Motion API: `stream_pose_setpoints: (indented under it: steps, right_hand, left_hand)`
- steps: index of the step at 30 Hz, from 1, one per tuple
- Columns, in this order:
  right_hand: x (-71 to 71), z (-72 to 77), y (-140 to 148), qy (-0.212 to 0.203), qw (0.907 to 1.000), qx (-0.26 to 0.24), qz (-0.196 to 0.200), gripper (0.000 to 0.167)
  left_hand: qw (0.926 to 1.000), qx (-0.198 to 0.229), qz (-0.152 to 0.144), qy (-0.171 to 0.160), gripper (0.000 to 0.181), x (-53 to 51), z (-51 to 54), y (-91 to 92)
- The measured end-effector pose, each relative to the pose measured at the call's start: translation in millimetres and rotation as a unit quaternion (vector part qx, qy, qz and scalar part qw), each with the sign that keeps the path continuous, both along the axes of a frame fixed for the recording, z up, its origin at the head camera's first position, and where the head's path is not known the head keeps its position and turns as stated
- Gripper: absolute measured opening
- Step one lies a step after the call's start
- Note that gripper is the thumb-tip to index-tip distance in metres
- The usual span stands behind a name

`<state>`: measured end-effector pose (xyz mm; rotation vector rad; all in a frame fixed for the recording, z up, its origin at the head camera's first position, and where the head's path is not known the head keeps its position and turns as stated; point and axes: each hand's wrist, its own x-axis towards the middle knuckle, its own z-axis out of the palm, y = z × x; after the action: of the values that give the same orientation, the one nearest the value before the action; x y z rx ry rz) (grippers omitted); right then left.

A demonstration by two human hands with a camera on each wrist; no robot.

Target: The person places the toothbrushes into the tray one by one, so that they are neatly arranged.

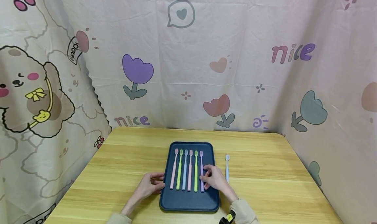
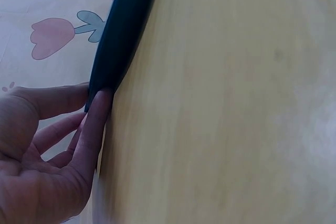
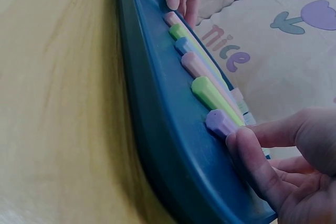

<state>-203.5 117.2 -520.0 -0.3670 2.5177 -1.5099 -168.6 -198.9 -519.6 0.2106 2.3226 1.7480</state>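
A dark blue tray point(image 1: 189, 202) lies on the table with several toothbrushes side by side in a row, heads toward the far end. From the left they run pink point(image 1: 174, 171), green point(image 1: 179, 173), blue point(image 1: 184, 173), pink point(image 1: 189, 173), green point(image 1: 195, 173) and purple. My right hand point(image 1: 215, 179) pinches the handle of the purple toothbrush point(image 1: 201, 163) between thumb and index finger; its handle end point(image 3: 220, 123) shows in the right wrist view. At the tray's left edge, my left hand point(image 1: 147, 186) grips the rim between thumb and finger.
Right of the tray, a light blue toothbrush point(image 1: 227, 168) lies on the wooden table point(image 1: 265, 178), its lower end hidden by the right hand and wrist. A printed curtain point(image 1: 188, 54) hangs behind the table and at both sides.
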Motion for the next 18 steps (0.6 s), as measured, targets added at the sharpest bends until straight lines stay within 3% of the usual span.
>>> stream_pose_setpoints:
  steps: [18]
  right_hand:
    - [1.5,-0.8,1.3,0.005,0.9999,-0.015,0.001,0.051]
  left_hand:
    - [0.9999,-0.009,0.006,-0.007,0.053,-1.8,-3.5,0.3]
